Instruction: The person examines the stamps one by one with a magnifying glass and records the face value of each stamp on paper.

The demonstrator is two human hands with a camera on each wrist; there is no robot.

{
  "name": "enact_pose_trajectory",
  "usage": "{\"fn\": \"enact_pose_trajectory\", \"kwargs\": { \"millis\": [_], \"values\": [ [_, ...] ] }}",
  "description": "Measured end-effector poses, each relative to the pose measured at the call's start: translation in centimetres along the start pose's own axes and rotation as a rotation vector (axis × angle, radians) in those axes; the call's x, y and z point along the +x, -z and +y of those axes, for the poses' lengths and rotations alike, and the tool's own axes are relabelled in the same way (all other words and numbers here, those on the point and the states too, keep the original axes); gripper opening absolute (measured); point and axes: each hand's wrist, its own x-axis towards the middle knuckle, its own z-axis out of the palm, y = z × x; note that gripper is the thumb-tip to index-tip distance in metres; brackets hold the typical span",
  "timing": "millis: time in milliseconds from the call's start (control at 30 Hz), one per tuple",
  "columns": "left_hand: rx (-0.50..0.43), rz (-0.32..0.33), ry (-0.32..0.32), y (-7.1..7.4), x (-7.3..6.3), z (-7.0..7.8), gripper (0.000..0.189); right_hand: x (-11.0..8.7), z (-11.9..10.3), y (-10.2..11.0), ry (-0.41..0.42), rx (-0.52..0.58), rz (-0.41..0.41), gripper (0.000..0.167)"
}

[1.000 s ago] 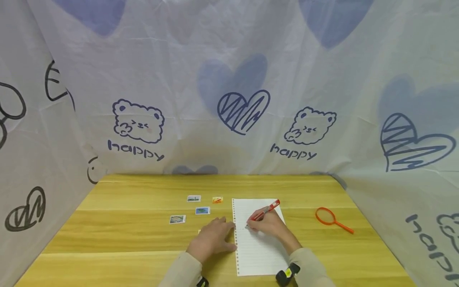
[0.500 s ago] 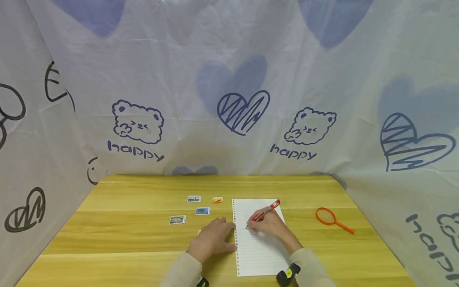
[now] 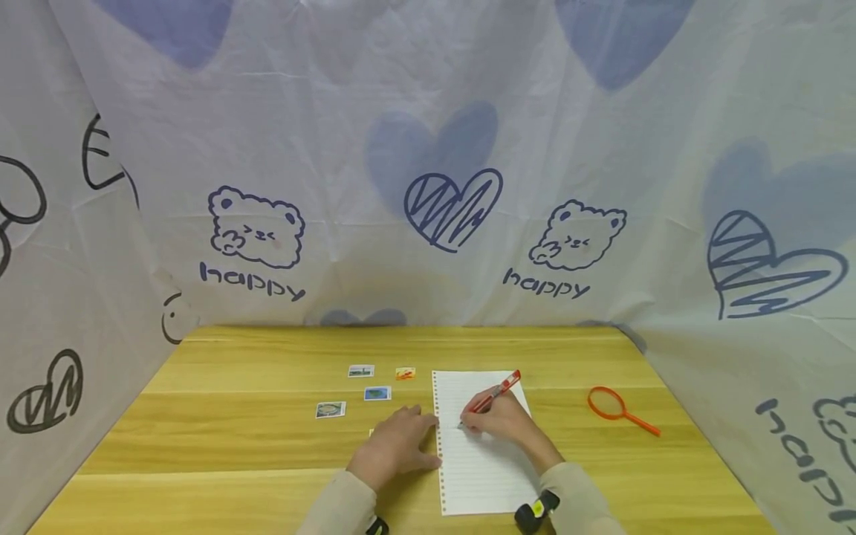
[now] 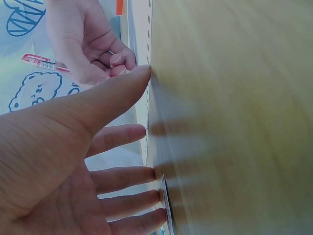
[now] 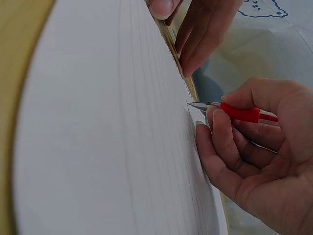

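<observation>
My right hand pinches a red pen between thumb and fingers, its tip at the surface of a lined sheet of paper. Whether ink marks lie under the tip is too small to tell. Along the sheet's punched left edge rests my left hand, thumb and fingers spread and fairly straight, as the left wrist view shows. A stamp-like card lies by the left fingertips, mostly hidden under that hand in the head view.
Several small picture stamps lie left of the paper, among them a blue one and a yellow-red one. An orange magnifying glass lies to the right on the wooden table. A printed white curtain surrounds the table's back and sides.
The pen has shifted very slightly, its tip a little to the right of where it was a second ago. My left hand has stayed in place at the paper's edge.
</observation>
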Motion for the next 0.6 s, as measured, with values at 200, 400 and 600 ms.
{"fn": "enact_pose_trajectory", "kwargs": {
  "millis": [200, 400, 600],
  "values": [
    [0.02, 0.011, -0.011, -0.3, 0.2, -0.2, 0.063, 0.0, 0.0, 0.1, 0.017, 0.006, 0.004, 0.009],
    [0.024, -0.002, -0.007, -0.3, 0.3, -0.2, 0.064, 0.1, 0.1, 1.1, 0.061, 0.001, -0.005, 0.008],
    [0.021, -0.002, -0.005, -0.3, 0.3, -0.3, 0.065, 0.0, -0.3, 2.8, 0.063, -0.059, 0.021, 0.005]
  ]
}}
